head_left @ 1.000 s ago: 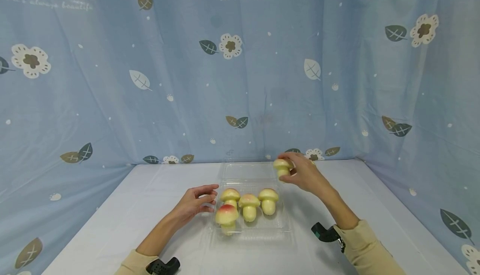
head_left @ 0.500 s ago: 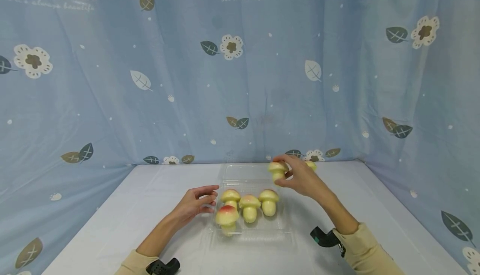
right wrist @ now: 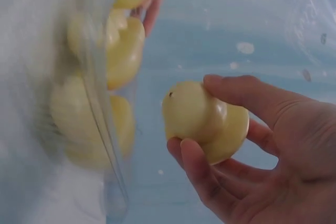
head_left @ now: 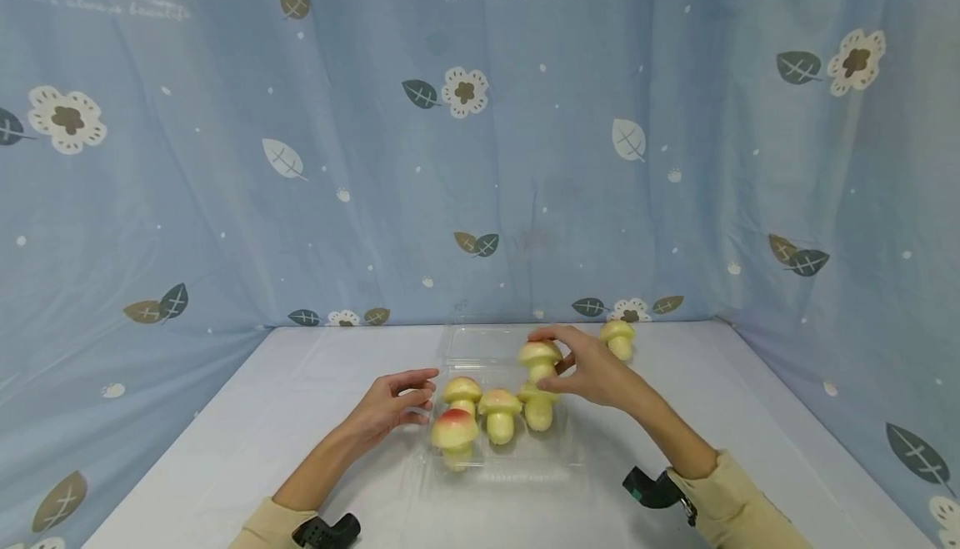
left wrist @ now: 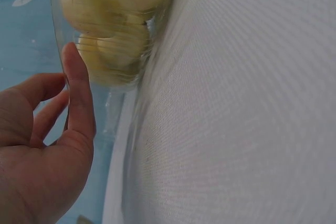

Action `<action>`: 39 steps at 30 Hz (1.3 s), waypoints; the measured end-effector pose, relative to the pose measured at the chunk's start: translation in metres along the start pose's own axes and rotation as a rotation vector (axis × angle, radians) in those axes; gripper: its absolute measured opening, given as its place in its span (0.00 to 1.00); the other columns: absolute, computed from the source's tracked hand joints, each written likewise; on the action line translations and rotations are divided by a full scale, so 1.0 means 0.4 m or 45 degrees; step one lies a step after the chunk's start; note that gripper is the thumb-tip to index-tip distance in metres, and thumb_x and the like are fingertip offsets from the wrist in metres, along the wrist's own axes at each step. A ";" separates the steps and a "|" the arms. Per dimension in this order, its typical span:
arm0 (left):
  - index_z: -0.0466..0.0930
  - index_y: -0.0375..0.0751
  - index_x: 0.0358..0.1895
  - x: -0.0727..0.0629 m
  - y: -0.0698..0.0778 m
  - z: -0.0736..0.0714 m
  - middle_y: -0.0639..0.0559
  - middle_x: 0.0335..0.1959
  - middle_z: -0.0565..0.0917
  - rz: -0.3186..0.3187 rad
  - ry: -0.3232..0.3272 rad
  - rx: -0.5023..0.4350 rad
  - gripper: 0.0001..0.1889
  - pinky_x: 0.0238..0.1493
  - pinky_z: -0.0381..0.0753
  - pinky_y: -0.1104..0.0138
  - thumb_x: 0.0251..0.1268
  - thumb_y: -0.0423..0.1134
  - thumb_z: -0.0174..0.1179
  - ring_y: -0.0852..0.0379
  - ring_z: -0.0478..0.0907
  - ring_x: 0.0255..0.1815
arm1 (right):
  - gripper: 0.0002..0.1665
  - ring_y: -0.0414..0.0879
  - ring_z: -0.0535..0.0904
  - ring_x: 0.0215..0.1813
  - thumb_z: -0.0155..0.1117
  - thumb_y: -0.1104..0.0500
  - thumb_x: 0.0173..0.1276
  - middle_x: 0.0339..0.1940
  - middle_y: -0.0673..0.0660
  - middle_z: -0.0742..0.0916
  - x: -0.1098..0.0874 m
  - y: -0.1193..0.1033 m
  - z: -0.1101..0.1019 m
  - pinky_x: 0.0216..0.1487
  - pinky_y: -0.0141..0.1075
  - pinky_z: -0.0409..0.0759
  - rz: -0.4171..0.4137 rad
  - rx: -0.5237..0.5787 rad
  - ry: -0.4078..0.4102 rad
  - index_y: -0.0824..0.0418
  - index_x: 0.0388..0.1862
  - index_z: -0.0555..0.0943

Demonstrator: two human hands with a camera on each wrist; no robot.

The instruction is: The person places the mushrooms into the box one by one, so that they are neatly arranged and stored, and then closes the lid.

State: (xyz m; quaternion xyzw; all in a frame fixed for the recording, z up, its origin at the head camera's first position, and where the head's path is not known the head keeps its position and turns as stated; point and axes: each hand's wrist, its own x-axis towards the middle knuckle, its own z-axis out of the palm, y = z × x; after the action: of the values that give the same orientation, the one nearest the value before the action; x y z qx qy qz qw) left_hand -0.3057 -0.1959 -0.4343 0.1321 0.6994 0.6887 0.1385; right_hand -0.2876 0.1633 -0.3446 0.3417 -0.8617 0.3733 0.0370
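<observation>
My right hand holds a yellow toy mushroom between thumb and fingers, above the right part of a clear plastic clamshell box. The right wrist view shows this mushroom with its stem end toward the box. Several like mushrooms stand in the box, among them a red-topped one at front left and one in the middle. The held mushroom partly covers another behind it. My left hand rests its loosely spread fingers against the box's left side; the left wrist view shows the fingertips at its rim.
One more mushroom stands on the white table at the back right. The box's transparent lid lies folded back toward the blue patterned curtain. Black wrist cameras sit on both forearms.
My right hand has carried its mushroom left and toward me, from beside the lid to over the box. The back-right mushroom has come into full view. My left hand has stayed put.
</observation>
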 end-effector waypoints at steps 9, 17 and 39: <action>0.62 0.29 0.72 -0.001 0.001 0.000 0.51 0.47 0.79 0.005 -0.007 -0.004 0.31 0.38 0.86 0.69 0.70 0.35 0.60 0.62 0.81 0.39 | 0.35 0.45 0.84 0.44 0.73 0.56 0.61 0.65 0.54 0.77 -0.013 -0.012 0.049 0.44 0.32 0.85 -0.011 0.106 -0.119 0.54 0.67 0.72; 0.63 0.30 0.72 0.000 -0.003 -0.001 0.47 0.49 0.78 -0.002 0.001 -0.004 0.31 0.38 0.87 0.69 0.69 0.35 0.60 0.62 0.81 0.39 | 0.36 0.44 0.84 0.46 0.75 0.54 0.59 0.64 0.51 0.77 -0.017 -0.025 0.090 0.43 0.33 0.85 0.025 0.179 -0.188 0.51 0.65 0.73; 0.62 0.29 0.72 0.001 0.000 0.001 0.45 0.51 0.78 -0.001 0.002 -0.004 0.31 0.38 0.87 0.69 0.69 0.35 0.60 0.62 0.81 0.38 | 0.31 0.47 0.79 0.51 0.77 0.56 0.56 0.54 0.49 0.81 -0.017 -0.051 0.154 0.44 0.37 0.87 0.022 0.184 -0.206 0.52 0.59 0.77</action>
State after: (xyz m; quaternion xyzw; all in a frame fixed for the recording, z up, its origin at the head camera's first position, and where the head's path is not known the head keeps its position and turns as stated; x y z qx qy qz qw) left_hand -0.3058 -0.1953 -0.4342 0.1312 0.6983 0.6899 0.1386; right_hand -0.2581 0.1157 -0.3785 0.3651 -0.8356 0.4060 -0.0608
